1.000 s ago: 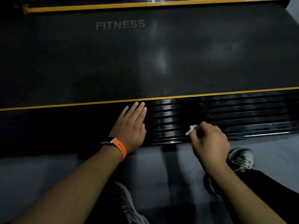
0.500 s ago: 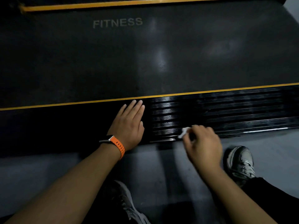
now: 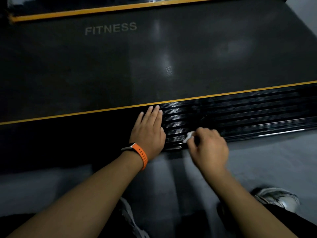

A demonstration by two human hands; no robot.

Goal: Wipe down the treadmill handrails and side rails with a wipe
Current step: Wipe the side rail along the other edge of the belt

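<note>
White crumpled wipe [image 3: 188, 136], judged soft, light, limp: best held bunched. Right hand [image 3: 210, 148] grip pinches it against black ribbed treadmill side rail [image 3: 248, 117]; left hand [image 3: 149, 133] flat, fingers straight, on rail.

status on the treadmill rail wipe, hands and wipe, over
Left hand flat on the side rail, open. Right hand pinching the wipe against the ribbed rail, near its outer edge. Nothing seen blocking the rail.

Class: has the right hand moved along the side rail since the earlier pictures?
Yes. The right hand, pinching the wipe, has slid left along the ribbed side rail, closer to where its ribs begin beside the left hand.
</note>
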